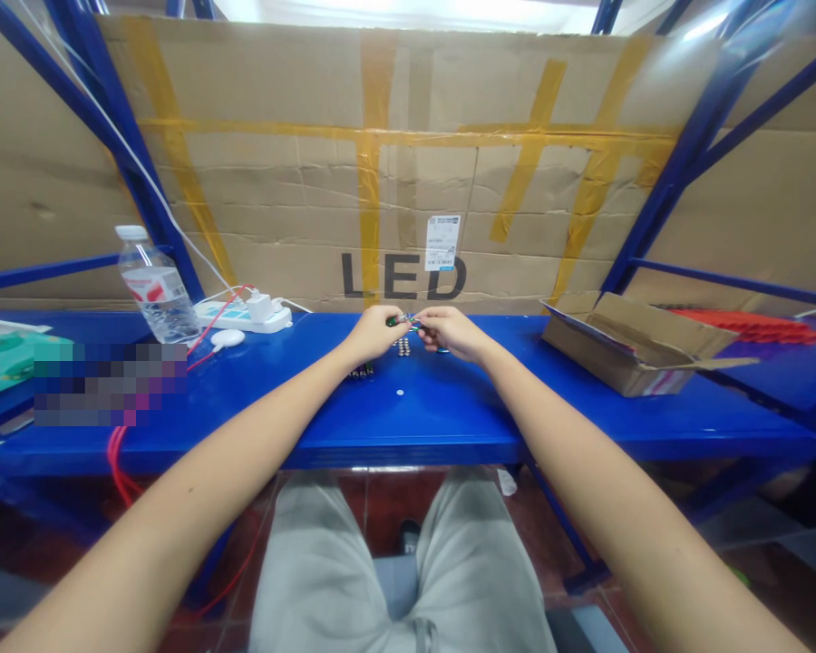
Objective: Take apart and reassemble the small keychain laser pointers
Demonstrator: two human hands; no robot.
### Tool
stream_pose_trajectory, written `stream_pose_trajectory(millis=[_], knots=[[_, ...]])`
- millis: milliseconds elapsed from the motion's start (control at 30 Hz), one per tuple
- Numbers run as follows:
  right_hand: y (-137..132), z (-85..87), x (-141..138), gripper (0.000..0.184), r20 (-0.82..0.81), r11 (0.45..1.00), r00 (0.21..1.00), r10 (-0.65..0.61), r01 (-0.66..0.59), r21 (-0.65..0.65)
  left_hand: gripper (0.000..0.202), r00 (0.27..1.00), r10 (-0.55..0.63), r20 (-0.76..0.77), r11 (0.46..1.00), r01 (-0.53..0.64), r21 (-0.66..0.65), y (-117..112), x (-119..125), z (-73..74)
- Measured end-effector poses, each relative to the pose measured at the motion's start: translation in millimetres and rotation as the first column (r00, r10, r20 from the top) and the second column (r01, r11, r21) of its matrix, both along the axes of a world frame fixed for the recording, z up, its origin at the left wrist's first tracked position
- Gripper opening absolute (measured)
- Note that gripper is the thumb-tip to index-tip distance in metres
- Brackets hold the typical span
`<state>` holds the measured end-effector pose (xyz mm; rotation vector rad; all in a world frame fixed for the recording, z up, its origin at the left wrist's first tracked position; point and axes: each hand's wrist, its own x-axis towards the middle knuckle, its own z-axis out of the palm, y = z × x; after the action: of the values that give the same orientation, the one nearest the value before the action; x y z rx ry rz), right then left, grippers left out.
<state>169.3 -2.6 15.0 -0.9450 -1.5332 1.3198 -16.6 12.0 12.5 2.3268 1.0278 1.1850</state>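
Note:
My left hand and my right hand meet above the middle of the blue table, fingers pinched close together. Between the fingertips is a small shiny part with green and metallic bits, too small to name. Below the hands, several small metallic pieces lie in short rows. More dark and gold pieces sit partly hidden under my left wrist. A thin bluish item shows beneath my right fingers. One small white disc lies nearer the table's front edge.
On the left stand a water bottle and a white power strip with cables and a white round item. An open cardboard box is at the right, with red sheets behind it. A large cardboard panel closes the back.

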Motion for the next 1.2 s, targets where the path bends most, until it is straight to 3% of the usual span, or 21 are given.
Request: stream_pose_trajectory(millis=[233,467,733,1033,1200], knots=[[-4,5.8,-8,0.009,-0.17,0.97,0.976,-0.132,0.092,-0.226,0.024,1.0,-0.014,0.028,0.999,0.013,0.035,0,1,0.4],[-5,10.5,-6,0.008,-0.23,0.941,0.962,-0.149,0.066,-0.333,0.023,1.0,-0.003,0.031,0.999,0.001,0.037,-1,1,0.6],[-1,5.1,-5,0.021,-0.201,0.983,0.976,-0.089,0.053,-0.176,0.027,1.0,-0.007,0.03,1.0,0.006,0.025,-3,2,-0.1],[-11,6.5,-11,0.028,-0.088,0.991,0.987,-0.131,0.128,-0.033,0.028,1.0,-0.004,0.001,1.0,0.004,0.008,-2,3,-0.8],[-9,5.4,-10,0.025,-0.06,0.985,0.984,-0.168,0.17,0.022,0.018,0.998,0.03,0.046,0.999,-0.029,-0.022,-1,1,0.2]])
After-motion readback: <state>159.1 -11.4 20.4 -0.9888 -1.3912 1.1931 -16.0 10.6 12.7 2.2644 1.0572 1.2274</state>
